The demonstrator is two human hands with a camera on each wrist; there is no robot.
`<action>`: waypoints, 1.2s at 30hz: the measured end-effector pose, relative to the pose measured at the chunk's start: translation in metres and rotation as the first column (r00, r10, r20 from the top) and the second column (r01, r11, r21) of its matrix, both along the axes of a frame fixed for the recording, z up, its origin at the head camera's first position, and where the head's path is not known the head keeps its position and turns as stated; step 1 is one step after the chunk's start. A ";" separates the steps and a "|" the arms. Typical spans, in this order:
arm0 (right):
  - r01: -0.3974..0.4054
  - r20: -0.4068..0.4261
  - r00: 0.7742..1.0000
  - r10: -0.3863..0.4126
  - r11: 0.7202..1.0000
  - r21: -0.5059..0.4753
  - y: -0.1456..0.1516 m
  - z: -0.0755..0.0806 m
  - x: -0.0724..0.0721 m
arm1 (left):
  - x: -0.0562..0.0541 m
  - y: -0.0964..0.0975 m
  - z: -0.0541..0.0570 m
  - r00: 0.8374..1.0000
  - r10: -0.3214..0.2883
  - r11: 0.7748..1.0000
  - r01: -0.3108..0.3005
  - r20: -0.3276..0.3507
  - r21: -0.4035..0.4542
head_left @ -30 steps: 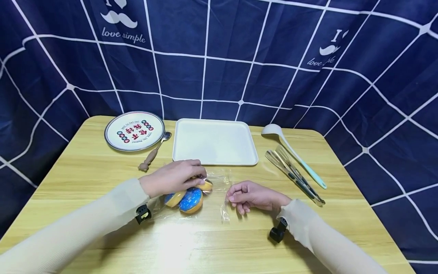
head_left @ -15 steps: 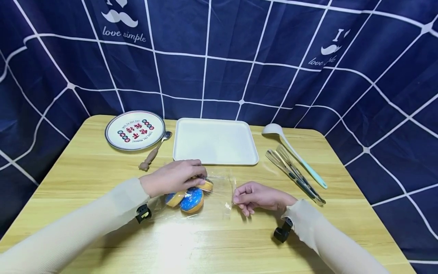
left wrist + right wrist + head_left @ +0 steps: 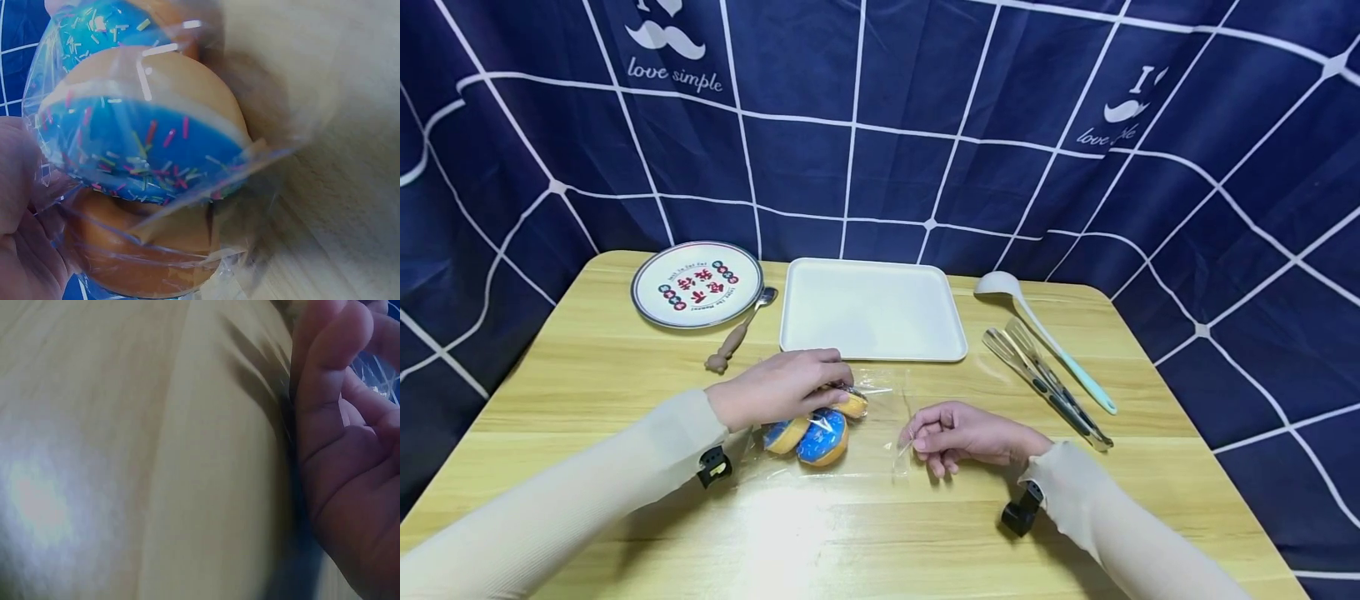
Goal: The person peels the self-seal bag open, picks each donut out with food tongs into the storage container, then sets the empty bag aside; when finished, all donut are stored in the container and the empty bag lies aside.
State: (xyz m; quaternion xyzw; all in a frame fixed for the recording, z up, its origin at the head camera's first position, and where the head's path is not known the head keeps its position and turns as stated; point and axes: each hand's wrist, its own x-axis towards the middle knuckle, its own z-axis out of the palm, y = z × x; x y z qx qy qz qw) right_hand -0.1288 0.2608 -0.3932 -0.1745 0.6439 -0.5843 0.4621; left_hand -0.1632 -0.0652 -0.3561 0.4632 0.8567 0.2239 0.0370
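Clear bag (image 3: 850, 425) of donuts (image 3: 820, 435): left hand (image 3: 782, 385) holds donuts, right hand (image 3: 958, 433) apparently pinches its edge.

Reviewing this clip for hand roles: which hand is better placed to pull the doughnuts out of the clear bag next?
Probably the left. The left hand already rests on the doughnuts through the clear bag, while the right hand pinches the bag's open end, so it seems better suited to holding that.
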 end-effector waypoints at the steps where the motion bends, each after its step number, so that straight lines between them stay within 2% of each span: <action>1: -0.003 -0.003 1.000 0.003 1.000 -0.003 -0.001 -0.001 0.000 | 0.000 0.000 0.000 1.000 0.000 1.000 0.000 0.000 -0.001; 8: 0.025 -0.047 0.999 -0.024 1.000 0.015 -0.008 -0.005 0.004 | -0.001 0.001 0.000 1.000 -0.008 1.000 0.008 -0.009 -0.005; 13: 0.012 -0.068 0.998 -0.010 0.999 0.032 -0.008 -0.005 0.006 | 0.000 0.000 0.000 1.000 -0.012 1.000 0.012 -0.021 -0.005; 21: -0.062 -0.039 0.997 0.064 0.997 0.052 -0.003 0.003 0.008 | 0.001 0.001 -0.001 1.000 -0.007 1.000 0.007 -0.012 -0.011; 26: -0.070 -0.016 0.997 0.071 0.997 0.046 0.001 0.006 0.009 | 0.001 0.001 -0.001 1.000 -0.013 1.000 0.013 -0.011 -0.004; 36: -0.013 -0.067 0.998 0.015 0.999 0.031 0.008 0.004 0.009 | 0.001 0.000 -0.004 1.000 0.000 1.000 0.000 0.005 0.018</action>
